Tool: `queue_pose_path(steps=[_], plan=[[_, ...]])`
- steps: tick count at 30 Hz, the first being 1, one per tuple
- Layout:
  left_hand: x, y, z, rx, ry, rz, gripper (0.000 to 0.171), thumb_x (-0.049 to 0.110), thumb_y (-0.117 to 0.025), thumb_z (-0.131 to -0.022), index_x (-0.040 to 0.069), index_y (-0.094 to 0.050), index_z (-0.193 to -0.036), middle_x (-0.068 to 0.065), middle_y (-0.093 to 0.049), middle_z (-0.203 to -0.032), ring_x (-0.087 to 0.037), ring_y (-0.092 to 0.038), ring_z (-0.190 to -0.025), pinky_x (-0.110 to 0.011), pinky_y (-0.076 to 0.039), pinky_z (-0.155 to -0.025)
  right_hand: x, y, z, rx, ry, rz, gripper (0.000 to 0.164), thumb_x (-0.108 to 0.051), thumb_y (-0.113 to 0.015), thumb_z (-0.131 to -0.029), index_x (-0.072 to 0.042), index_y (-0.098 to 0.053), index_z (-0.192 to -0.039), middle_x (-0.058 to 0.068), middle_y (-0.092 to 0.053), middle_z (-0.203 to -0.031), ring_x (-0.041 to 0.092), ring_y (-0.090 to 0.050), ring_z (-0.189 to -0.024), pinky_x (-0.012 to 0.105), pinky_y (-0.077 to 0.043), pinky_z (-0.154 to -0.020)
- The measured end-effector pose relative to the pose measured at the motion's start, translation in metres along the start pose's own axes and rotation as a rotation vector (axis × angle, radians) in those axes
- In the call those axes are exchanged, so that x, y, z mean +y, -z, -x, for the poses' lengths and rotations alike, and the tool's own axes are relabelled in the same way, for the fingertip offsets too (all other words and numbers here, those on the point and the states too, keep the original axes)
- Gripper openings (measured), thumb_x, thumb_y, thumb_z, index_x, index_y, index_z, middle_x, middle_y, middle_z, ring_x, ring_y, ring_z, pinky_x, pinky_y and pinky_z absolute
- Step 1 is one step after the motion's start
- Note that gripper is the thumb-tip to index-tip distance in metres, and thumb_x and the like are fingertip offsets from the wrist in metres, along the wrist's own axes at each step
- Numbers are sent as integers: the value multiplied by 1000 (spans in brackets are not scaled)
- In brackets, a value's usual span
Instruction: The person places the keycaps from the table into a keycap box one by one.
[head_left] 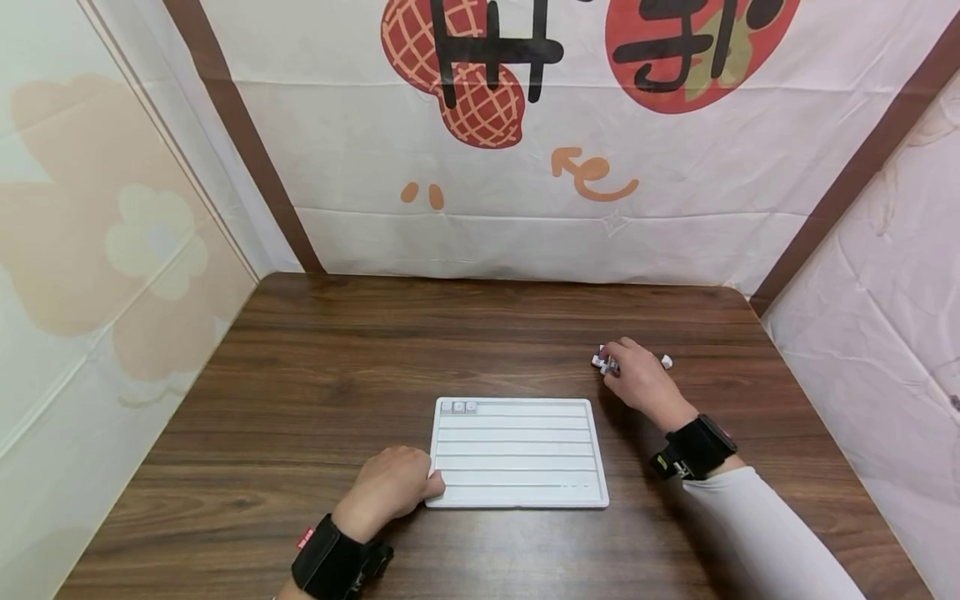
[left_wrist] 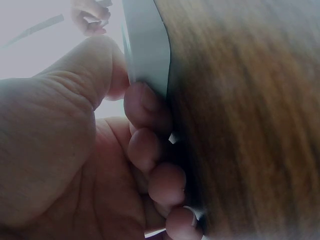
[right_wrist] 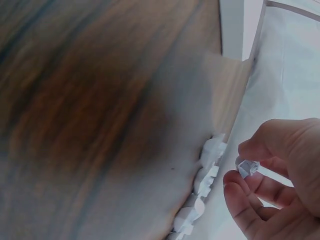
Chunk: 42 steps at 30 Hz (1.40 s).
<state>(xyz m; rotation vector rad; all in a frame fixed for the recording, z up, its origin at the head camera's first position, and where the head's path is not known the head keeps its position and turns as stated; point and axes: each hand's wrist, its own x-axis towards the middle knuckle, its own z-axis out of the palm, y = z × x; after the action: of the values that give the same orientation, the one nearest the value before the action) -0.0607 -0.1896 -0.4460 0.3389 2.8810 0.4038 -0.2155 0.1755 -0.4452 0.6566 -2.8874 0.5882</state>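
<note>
A white board (head_left: 517,450) with long ridged rows lies flat on the table. Its lower left edge is gripped by my left hand (head_left: 393,483), thumb over the top and the other fingers curled against the side. Three small keycap-like pieces (head_left: 459,407) sit in a line at the board's upper left corner. Beyond the board's right side, my right hand (head_left: 641,379) pinches one small white keycap-like piece (right_wrist: 246,168) between thumb and fingers. Several similar loose pieces (right_wrist: 204,180) lie on the table close to those fingertips, partly hidden by the hand in the head view.
A single white piece (head_left: 667,362) lies apart, right of the right hand. The brown wood-grain table (head_left: 337,358) ends at a printed cloth (head_left: 525,242) behind, with more cloth at both sides.
</note>
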Motion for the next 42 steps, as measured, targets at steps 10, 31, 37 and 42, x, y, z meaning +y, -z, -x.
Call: queue_pose_path(steps=[10, 31, 37, 42], plan=[[-1, 0, 0, -2, 3, -5, 37, 20, -63, -84, 13, -42, -54, -2, -46, -59, -20, -39, -56, -37, -35, -52, -9, -3, -2, 16, 17, 4, 16, 2, -65, -79, -4, -64, -94, 9, -59, -90, 22, -58, -76, 38, -48, -68], [-2, -1, -2, 3, 2, -8, 36, 21, -63, -83, 13, -44, -53, -2, -47, -60, -20, -41, -56, -38, -37, -52, -27, -8, -7, -26, 115, -10, 18, 3, -70, -83, -5, -74, -99, 6, -63, -95, 17, -59, -79, 34, -50, -68], [-2, -2, -2, 0, 4, -11, 36, 22, -63, -83, 13, -44, -53, -2, -48, -61, -21, -42, -56, -39, -38, -52, -37, -6, -9, -55, 131, -8, 17, 0, -69, -86, -5, -73, -101, 7, -61, -98, 13, -55, -75, 31, -47, -66], [-1, -2, -1, -1, 11, -15, 36, 21, -63, -83, 13, -43, -53, -2, -47, -60, -21, -41, -56, -39, -37, -52, -47, -6, -11, -73, 149, -16, 16, -2, -69, -88, -6, -73, -102, 6, -61, -98, 12, -55, -74, 30, -47, -65]])
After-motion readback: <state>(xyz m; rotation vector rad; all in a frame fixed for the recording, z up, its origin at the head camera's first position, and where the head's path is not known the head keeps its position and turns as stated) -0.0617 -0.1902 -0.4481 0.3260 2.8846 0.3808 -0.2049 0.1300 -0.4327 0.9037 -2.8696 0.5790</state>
